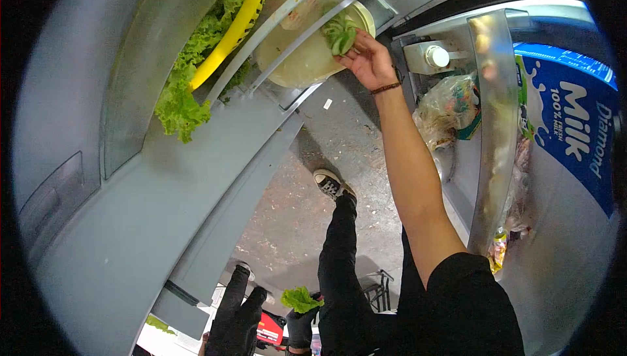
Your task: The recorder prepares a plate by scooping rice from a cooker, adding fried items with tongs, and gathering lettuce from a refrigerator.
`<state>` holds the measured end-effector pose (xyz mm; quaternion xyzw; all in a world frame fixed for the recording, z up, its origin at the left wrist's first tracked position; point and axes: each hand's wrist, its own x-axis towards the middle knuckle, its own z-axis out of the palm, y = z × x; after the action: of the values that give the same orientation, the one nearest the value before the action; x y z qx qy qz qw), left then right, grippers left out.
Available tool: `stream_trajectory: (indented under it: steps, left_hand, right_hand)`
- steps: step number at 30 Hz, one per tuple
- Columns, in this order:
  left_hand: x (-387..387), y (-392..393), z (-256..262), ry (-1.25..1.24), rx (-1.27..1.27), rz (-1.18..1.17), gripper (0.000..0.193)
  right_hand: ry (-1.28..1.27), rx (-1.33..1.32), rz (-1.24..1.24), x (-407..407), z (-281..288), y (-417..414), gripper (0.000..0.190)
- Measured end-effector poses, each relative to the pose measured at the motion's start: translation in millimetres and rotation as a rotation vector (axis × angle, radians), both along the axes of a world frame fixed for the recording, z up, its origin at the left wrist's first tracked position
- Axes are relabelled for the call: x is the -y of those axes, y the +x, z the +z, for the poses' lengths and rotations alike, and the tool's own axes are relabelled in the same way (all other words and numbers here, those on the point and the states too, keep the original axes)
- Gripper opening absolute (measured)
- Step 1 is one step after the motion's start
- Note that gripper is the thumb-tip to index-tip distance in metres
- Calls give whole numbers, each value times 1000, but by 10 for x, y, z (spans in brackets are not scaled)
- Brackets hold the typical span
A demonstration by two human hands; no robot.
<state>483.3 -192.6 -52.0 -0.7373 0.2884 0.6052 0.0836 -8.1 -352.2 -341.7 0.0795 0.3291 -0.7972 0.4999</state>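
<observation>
My right hand (368, 59) reaches up into an open refrigerator, its fingers closed around thin green slices (338, 37) that look like cucumber. A bracelet circles its wrist. Behind the slices sits a round, pale yellow tub (289, 69), whose contents look blurred. A shelf edge (313, 37) crosses in front of the tub and close to the slices. To the left, leafy green lettuce (183, 106) hangs over the front of a container with a yellow rim (230, 45). My left hand is out of view.
On the right, the refrigerator door (548, 238) stands open, its clear bin (494, 150) holding a large blue milk container (568, 111). A white-capped jug (433, 57) and bagged items (448, 106) are alongside. Below, another person's black-gloved hand (300, 329) appears to hold a lettuce leaf (300, 299).
</observation>
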Motion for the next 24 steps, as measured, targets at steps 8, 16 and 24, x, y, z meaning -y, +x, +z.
stream_trajectory:
  steps: [8, 16, 24]
  left_hand:
    - [-39, 43, -8, -9, 2, 48, 35]
    - [-43, -29, -23, 22, 10, -12, 33]
    - [-16, -19, -16, 6, -20, -15, 33]
  right_hand:
    - [-34, -15, 64, 102, -23, -60, 33]
    - [-17, 14, 156, 32, -116, -208, 34]
    - [244, -200, 136, 138, -58, -158, 34]
